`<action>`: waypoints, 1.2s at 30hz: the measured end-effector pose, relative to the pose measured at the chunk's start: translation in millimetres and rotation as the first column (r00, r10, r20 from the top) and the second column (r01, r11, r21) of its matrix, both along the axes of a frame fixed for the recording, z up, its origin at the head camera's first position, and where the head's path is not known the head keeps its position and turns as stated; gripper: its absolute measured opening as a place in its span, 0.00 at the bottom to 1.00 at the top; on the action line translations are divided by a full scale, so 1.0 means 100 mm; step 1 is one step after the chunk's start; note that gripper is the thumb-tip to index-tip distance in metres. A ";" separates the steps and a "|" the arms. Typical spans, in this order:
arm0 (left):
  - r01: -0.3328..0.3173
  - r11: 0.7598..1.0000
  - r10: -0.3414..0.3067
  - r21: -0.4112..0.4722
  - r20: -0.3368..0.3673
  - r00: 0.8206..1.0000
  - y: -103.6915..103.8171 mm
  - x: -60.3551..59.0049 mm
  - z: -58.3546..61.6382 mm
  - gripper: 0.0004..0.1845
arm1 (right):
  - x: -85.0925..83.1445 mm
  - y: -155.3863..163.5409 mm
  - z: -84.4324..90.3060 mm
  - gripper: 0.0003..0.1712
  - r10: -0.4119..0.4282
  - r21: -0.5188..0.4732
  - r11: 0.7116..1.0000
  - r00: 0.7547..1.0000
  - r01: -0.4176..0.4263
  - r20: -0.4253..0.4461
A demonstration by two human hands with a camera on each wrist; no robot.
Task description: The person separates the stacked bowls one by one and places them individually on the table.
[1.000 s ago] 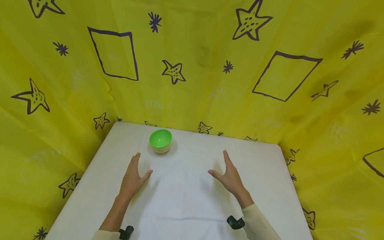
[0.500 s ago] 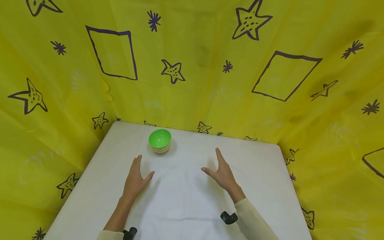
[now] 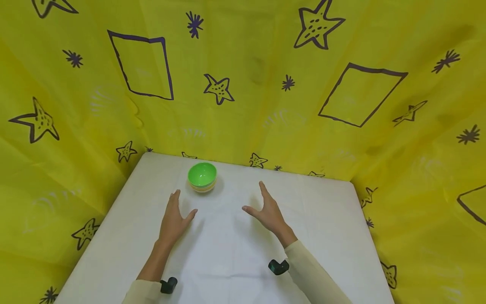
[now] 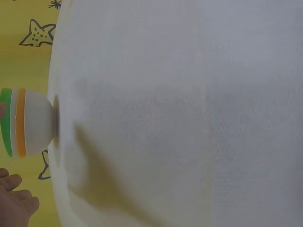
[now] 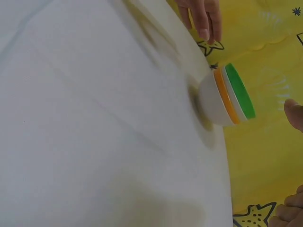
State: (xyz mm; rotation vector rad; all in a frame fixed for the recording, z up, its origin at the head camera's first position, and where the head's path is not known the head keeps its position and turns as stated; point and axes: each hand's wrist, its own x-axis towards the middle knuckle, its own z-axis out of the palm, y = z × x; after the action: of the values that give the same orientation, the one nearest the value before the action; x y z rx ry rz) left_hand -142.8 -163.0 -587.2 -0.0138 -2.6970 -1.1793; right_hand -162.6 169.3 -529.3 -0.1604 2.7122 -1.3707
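A stack of nested bowls point(image 3: 202, 175) stands upright on the white-covered table, towards the back left. The top bowl is bright green inside; the side views show orange and white rims below it and a pale outer bowl point(image 4: 39, 124). Just in front of the stack and to its left, my left hand point(image 3: 174, 221) hovers with fingers stretched and thumb apart, holding nothing. Over the table to the right of the stack is my right hand point(image 3: 269, 213), likewise stretched and holding nothing. Neither hand touches the bowls point(image 5: 220, 98). Both palms face inward.
Yellow cloth point(image 3: 243, 122) with drawn stars and frames hangs behind the table and at both sides. The white table cover point(image 3: 235, 253) has a crease near the front. Dark wrist-worn devices point(image 3: 279, 267) sit at both cuffs.
My right hand has moved left and a little forward, closer to the bowls. The left hand has shifted slightly right and forward. The bowls stay in place on the table.
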 end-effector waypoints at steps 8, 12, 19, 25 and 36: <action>0.002 0.999 -0.005 0.043 0.080 0.997 0.02 -0.10 -0.03 0.51 | -0.07 -0.21 -0.07 0.64 -0.002 -0.001 1.000 1.000 0.002 0.012; -0.011 0.998 0.004 0.065 0.111 0.994 0.03 -0.13 -0.04 0.53 | -0.09 -0.30 -0.10 0.63 0.016 -0.002 1.000 1.000 -0.016 0.019; -0.034 0.996 0.022 0.082 0.143 0.989 0.06 -0.23 -0.08 0.54 | -0.14 -0.39 -0.12 0.62 0.019 -0.020 1.000 1.000 -0.019 0.019; -0.049 0.995 0.034 0.086 0.172 0.985 0.09 -0.31 -0.11 0.54 | -0.20 -0.47 -0.11 0.62 0.035 -0.019 0.999 0.999 -0.034 0.011; -0.062 0.990 0.042 0.125 0.152 0.987 0.13 -0.43 -0.15 0.56 | -0.26 -0.63 -0.08 0.61 0.043 -0.008 0.999 0.999 -0.042 0.031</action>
State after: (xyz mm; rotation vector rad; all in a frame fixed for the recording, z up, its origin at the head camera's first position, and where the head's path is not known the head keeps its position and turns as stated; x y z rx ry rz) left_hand -185.5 -149.5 -602.4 0.1700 -2.7215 -1.3886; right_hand -188.3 106.3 -537.7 -0.1947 2.6630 -1.3606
